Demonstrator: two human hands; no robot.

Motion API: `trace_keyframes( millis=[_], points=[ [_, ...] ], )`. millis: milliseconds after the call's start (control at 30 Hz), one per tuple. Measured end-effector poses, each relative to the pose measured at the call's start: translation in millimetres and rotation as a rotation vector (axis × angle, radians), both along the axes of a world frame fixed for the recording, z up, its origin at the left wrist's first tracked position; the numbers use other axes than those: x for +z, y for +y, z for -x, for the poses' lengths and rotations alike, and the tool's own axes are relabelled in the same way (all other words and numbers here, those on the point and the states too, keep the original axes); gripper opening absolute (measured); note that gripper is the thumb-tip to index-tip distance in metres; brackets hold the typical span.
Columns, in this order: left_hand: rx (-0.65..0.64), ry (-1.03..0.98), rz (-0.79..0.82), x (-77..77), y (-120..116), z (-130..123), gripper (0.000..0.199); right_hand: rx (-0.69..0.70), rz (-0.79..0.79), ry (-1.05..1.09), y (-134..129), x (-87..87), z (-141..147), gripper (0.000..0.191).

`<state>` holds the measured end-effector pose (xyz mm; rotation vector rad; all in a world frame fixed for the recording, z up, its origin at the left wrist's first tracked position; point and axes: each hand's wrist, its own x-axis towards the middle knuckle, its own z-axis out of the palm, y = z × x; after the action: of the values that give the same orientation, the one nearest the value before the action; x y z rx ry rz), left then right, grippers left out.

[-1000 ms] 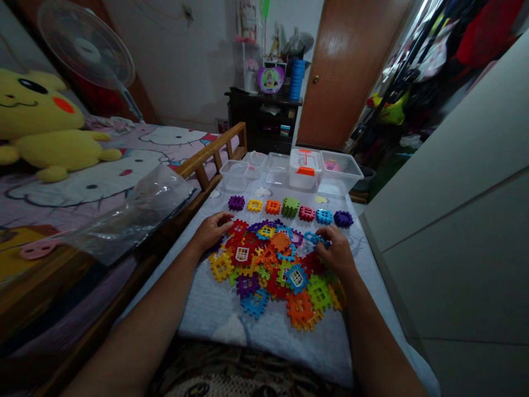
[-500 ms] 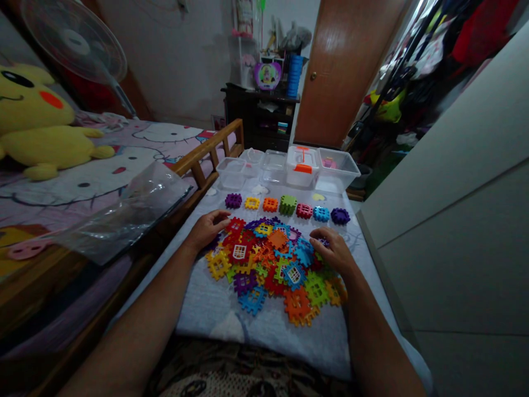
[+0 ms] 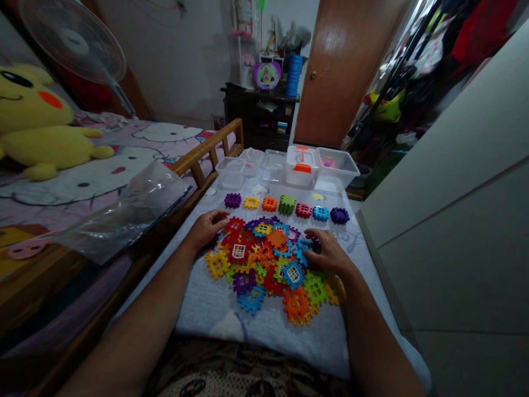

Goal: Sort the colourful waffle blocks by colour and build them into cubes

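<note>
A heap of colourful plastic interlocking blocks with toothed edges lies in front of me, with a red block (image 3: 235, 225), a yellow block (image 3: 217, 264) and an orange block (image 3: 296, 300) among them. My left hand (image 3: 206, 227) rests at the heap's left edge, beside the red block, thumb and fingers apart and holding nothing visible. Over the right side is my right hand (image 3: 328, 249), its thumb and fingers spread near a blue block (image 3: 302, 252); whether they touch it I cannot tell. A dark purple block shows partly under that hand.
Behind the heap runs a row of block stacks, including a green stack (image 3: 287, 204) and a purple stack (image 3: 339, 215). Clear plastic boxes (image 3: 336, 168) and a lidded box with orange clips (image 3: 302, 165) stand at the far end. A wooden bed rail (image 3: 198, 157) borders the left.
My right hand has shifted slightly left over the heap, and its thumb and fingers have spread apart. The left hand has stayed nearly still.
</note>
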<state>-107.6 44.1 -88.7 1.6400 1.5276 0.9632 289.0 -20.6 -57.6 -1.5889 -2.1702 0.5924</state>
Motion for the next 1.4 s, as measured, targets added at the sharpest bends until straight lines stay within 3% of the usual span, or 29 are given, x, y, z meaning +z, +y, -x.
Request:
trace_keyframes(
  millis=[600,900,1100,1400],
  points=[
    [0.009,0.011,0.009,3.7,-1,-3,0.06,0.012,0.034,-0.12,-1,4.9,7,0.044],
    [0.008,0.016,-0.001,4.0,-2,-5,0.059,0.051,-0.023,0.03,0,1.5,4,0.051],
    [-0.005,0.008,0.002,2.6,-1,-4,0.061,0.176,0.035,0.224,0,7.3,-11,0.064],
    [0.006,0.007,0.007,6.8,-4,-6,0.062,0.347,0.153,0.086,-10,13.8,-6,0.085]
  ],
)
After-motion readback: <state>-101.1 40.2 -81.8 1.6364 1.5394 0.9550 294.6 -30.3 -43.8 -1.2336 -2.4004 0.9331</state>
